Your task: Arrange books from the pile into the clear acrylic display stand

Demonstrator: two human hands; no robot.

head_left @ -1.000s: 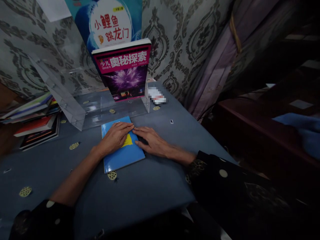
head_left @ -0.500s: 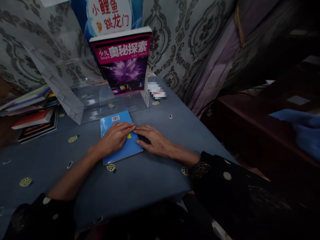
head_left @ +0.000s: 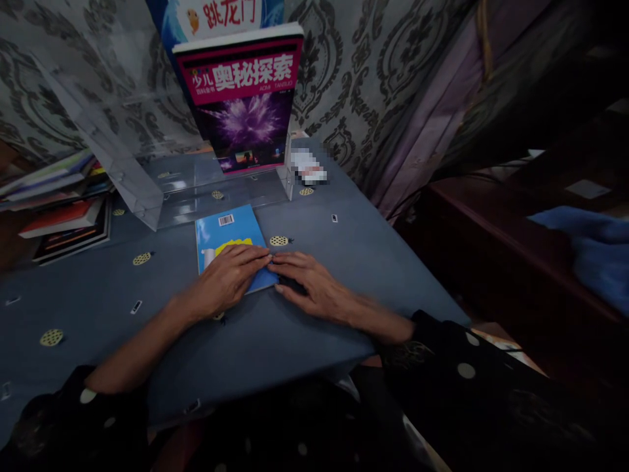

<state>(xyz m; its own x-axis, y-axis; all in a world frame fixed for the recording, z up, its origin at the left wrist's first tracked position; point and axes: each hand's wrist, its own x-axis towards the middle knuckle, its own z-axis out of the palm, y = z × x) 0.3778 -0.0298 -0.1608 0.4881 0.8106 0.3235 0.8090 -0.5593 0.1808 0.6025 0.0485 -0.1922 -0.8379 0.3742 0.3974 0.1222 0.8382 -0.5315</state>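
A thin blue book (head_left: 248,224) lies on the table with its barcode side up, and a yellow picture partly shows on it. My left hand (head_left: 228,278) rests over the book's near part, fingers stretched out and hiding some of the cover. At the near right corner is my right hand (head_left: 314,288), its fingers extended at the book's edge and the thumb apart from them. The fingertips of both hands meet or nearly meet. Neither hand grips anything that I can see.
Behind the blue book, a clear plastic stand (head_left: 130,190) holds an upright magenta-and-purple book (head_left: 250,124), with a larger blue book (head_left: 221,16) behind it. Stacked books (head_left: 69,216) lie at the left. A pixelated white item (head_left: 308,167) sits beyond the stand's right end.
Both hands have slid toward me across the blue book, uncovering the yellow picture. The book lies still on the table, and my view has tilted slightly down.
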